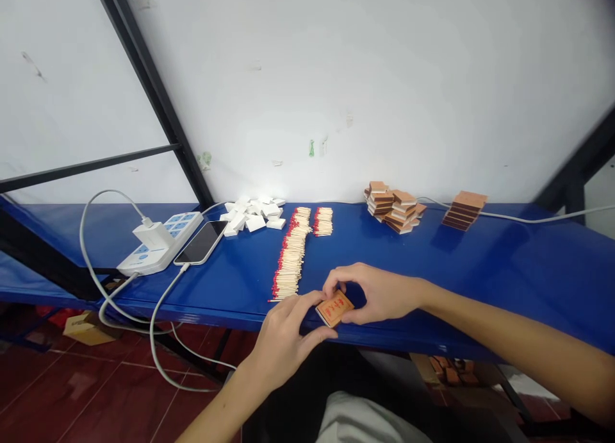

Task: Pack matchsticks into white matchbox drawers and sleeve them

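Matchbox [335,309] with red lettering is held at the front edge of the blue counter [500,289]; the left hand [277,338] and right hand [382,293] curl fingers to its width, pinching both sides, seemingly to steady it. Matches [290,260] lie beyond, heads leftward, likely for neatness.

Both hands meet over the near edge of the blue desk [519,270], the left hand [283,337] and right hand [375,292] holding a small orange matchbox [335,309] with red lettering. Just beyond lies a long row of red-tipped matches [289,263], a smaller bunch [323,222] beside its far end. White box-shaped pieces [254,214] sit heaped by the wall [336,77]; brown-topped boxes [394,206] pile up to the right. Over on the left, a phone [202,243] lies beside a power strip [180,225].
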A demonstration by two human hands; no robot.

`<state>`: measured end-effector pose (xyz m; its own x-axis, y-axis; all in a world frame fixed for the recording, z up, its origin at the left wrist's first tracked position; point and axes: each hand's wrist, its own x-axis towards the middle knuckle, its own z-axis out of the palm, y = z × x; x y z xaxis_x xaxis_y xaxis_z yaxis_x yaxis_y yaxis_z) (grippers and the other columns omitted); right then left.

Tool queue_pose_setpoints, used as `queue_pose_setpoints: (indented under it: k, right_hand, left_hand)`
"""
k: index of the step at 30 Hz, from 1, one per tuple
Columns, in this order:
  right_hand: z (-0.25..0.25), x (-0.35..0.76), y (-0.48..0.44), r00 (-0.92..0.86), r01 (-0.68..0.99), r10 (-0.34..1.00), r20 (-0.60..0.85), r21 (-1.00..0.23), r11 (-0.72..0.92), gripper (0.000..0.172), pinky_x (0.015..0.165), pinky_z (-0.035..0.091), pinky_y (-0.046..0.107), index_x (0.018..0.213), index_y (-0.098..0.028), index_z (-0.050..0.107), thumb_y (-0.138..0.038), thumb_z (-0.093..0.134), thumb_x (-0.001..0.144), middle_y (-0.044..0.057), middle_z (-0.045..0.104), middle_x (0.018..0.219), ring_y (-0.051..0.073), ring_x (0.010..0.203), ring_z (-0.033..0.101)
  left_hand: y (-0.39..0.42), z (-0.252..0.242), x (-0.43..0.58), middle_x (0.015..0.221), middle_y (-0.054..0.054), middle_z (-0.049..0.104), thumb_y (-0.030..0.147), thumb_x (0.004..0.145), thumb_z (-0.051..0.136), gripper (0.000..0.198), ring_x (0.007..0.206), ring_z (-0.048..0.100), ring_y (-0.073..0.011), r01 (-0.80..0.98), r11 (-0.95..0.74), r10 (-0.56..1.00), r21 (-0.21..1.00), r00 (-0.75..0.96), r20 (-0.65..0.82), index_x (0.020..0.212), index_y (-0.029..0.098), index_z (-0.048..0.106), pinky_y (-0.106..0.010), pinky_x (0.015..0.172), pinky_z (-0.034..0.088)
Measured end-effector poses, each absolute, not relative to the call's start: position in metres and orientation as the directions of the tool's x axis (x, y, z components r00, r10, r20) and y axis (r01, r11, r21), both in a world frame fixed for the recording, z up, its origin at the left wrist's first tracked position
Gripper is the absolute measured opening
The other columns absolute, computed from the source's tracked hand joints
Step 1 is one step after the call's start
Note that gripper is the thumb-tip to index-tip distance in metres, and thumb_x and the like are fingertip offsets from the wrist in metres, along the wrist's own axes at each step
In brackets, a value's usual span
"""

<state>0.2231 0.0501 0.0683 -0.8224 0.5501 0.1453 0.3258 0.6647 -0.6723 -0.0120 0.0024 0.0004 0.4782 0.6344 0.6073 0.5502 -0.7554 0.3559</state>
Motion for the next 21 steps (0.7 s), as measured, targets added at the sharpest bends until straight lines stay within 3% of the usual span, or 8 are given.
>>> queue_pose_setpoints:
  k: [7, 16, 21]
  right_hand:
    - [0.0685, 0.2207, 0.0471, -0.833, 0.305, 0.533, 0.148, -0.681, 0.666, 0.025, 0.081, 0.047, 0.029, 0.103, -0.02, 0.062, -0.022, 0.069, 0.08, 0.001, 0.068, 0.099, 0.015, 0.085, 0.059]
    - [0.0696, 0.2201, 0.0425, -0.864, 0.286, 0.464, 0.198, -0.566, 0.773, 0.031, 0.087, 0.044, 0.029, 0.105, -0.02, 0.062, -0.011, 0.066, 0.076, 0.003, 0.067, 0.102, 0.016, 0.092, 0.06]
    - [0.0714, 0.2212, 0.0396, -0.869, 0.298, 0.455, 0.194, -0.528, 0.795, 0.027, 0.087, 0.046, 0.028, 0.104, -0.018, 0.064, -0.014, 0.067, 0.078, 0.004, 0.068, 0.101, 0.016, 0.092, 0.061]
  left_hand:
    - [0.0035, 0.001, -0.0115, 0.098, -0.005, 0.071, 0.054, 0.087, 0.062, 0.047, 0.085, 0.068, -0.0216, 0.537, -0.778, 0.601, 0.325, 0.488, 0.633, 0.121, 0.022, 0.052, -0.032, 0.074, 0.055]
    - [0.0049, -0.0014, -0.0085, 0.092, -0.005, 0.071, 0.055, 0.084, 0.065, 0.048, 0.08, 0.068, -0.021, 0.551, -0.782, 0.578, 0.291, 0.468, 0.668, 0.116, 0.02, 0.055, -0.03, 0.07, 0.054]
    - [0.0055, 0.0001, -0.0095, 0.093, -0.006, 0.072, 0.058, 0.085, 0.062, 0.05, 0.081, 0.069, -0.0214, 0.555, -0.798, 0.535, 0.234, 0.475, 0.699, 0.116, 0.02, 0.055, -0.031, 0.072, 0.056]
